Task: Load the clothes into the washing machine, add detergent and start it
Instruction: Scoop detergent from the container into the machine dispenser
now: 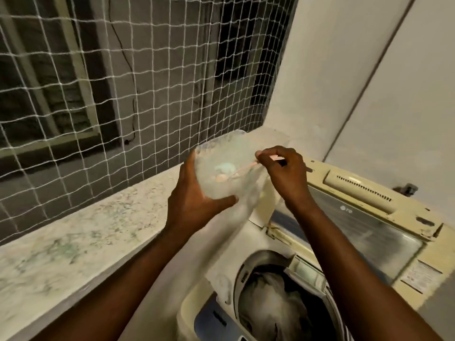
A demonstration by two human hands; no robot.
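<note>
My left hand point(194, 200) grips a clear plastic container point(221, 168) from the side, tilted toward me, with pale detergent powder at its bottom. Reaching into it, my right hand point(283, 171) pinches the handle of a small pink spoon point(243, 169) whose bowl sits in the powder. Both are held above the top-loading washing machine point(197, 308) at the lower right. Its lid point(357, 230) stands raised and the drum holds grey and dark clothes point(273, 303).
A speckled stone ledge point(73, 242) runs along the left beneath a white safety net point(123, 82) over a window. A pale wall point(369, 82) rises behind the machine. The machine's blue control panel point(214, 318) lies at the bottom edge.
</note>
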